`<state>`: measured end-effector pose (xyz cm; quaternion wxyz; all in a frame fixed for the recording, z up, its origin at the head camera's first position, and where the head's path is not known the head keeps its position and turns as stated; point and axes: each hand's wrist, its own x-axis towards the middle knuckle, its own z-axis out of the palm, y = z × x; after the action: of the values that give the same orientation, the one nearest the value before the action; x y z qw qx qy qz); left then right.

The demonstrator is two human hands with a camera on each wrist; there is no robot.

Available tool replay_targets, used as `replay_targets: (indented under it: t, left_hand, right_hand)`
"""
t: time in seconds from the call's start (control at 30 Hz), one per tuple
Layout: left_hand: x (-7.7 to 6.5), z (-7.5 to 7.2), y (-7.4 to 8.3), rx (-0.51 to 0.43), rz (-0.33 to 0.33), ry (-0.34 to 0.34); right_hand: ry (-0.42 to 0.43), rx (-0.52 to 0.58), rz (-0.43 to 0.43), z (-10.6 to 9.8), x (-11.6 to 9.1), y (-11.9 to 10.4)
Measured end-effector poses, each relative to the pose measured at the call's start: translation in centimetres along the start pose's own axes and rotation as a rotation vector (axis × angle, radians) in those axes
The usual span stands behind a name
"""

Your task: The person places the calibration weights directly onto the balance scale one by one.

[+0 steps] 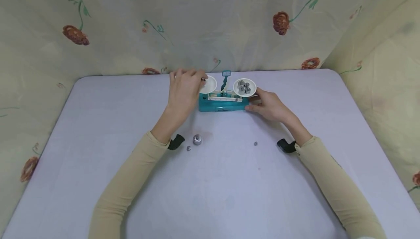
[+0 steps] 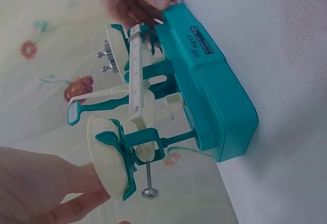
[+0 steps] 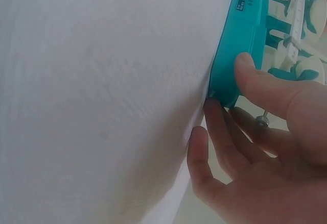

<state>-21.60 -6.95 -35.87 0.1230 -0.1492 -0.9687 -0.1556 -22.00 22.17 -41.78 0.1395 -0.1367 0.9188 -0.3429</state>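
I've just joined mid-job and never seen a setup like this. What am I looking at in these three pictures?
There's no robot: a person works with two bare hands. The wide picture comes from a head-worn camera looking forward and down. The other two come from cameras on the left and right wrists, so the scale looks turned sideways there.

On the pale table stands a teal balance scale. Several metal weights sit in its right pan. In front lie a larger weight, a small weight beside it, and another tiny piece farther right.

The left hand is at the left pan, seemingly pinching a mostly hidden metal piece. The right hand grips the base's right end.
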Motion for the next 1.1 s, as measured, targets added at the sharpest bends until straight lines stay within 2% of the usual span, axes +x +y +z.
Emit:
replay_targets:
  t: [0.43, 0.77, 1.1]
  left_hand:
    - [-0.4, -0.2, 0.3, -0.005, -0.008, 0.013]
    - [-1.2, -0.8, 0.7, 0.002, 0.024, 0.027]
    - [-2.2, -0.9, 1.8, 0.024, 0.049, 0.002]
  right_hand:
    - [0.007, -0.009, -0.012, 0.0, 0.0, -0.2]
    - [0.005, -0.016, -0.004, 0.1, 0.0, -0.2]
    - [0.013, -0.021, -0.004, 0.1, 0.0, 0.0]
